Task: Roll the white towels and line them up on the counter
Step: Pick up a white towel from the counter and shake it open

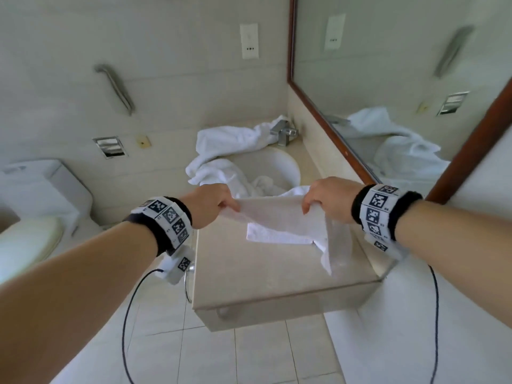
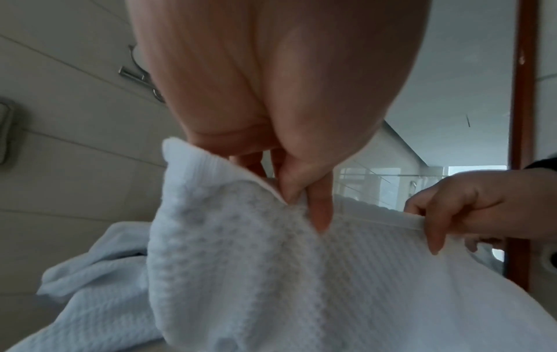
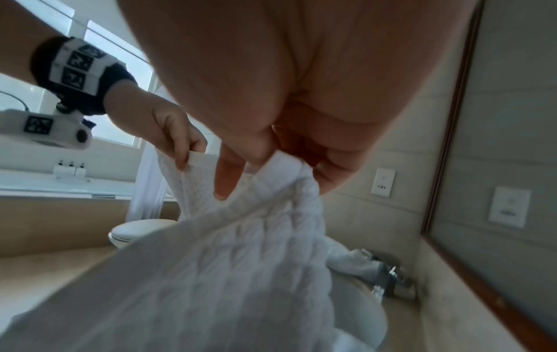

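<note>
Towel hangs over the counter, our left hand and right hand each pinching a top corner; we judge it still unrolled, so next we lay it flat

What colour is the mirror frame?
Reddish-brown wood; the mirror frame shows best in the head view.
</note>
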A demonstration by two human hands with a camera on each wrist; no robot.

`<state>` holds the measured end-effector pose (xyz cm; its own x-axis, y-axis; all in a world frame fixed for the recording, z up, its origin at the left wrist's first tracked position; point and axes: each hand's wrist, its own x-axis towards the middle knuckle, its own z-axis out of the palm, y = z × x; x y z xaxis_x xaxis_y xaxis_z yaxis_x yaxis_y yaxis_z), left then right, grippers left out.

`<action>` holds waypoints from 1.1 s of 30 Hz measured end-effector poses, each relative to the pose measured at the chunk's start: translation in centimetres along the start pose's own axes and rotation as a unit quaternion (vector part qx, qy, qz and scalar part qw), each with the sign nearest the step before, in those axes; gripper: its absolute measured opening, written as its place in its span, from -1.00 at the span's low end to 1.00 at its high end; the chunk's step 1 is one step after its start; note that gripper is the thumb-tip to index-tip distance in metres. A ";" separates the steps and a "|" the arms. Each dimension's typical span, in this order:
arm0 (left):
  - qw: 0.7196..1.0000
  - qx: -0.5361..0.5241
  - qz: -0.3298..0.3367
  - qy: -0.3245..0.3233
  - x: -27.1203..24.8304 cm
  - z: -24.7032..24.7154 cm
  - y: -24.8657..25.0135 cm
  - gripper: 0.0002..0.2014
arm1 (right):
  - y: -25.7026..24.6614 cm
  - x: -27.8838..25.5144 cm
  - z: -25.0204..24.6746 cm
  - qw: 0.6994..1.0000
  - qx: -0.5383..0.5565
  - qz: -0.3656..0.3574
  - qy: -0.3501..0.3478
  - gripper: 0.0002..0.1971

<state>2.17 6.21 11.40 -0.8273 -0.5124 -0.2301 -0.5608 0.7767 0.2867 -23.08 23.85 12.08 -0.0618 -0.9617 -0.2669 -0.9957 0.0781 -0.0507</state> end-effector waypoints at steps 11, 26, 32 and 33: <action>0.991 0.050 0.003 0.127 -1.6 -10.2 0.9 -0.56 | 1.5 -1.1 -10.4 0.986 0.018 0.090 0.136 -0.26; 0.971 -0.059 -0.099 0.210 0.7 -18.5 -2.9 -0.41 | 1.2 6.0 -20.1 0.979 -0.031 0.065 0.192 -0.31; 0.945 -0.085 -0.077 0.305 7.6 -27.5 -6.4 -0.41 | 2.1 12.4 -28.7 0.967 -0.015 0.109 0.230 -0.17; 0.941 -0.070 -0.070 0.324 9.0 -30.4 -6.8 -0.40 | 2.3 13.6 -31.2 0.961 -0.028 0.118 0.248 -0.19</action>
<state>-2.42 -14.84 35.63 -0.5647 -0.7576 0.3272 -0.6271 0.6517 0.4267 -28.39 2.72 38.36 -0.2978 -0.9271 0.2278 -0.9512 0.3083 0.0113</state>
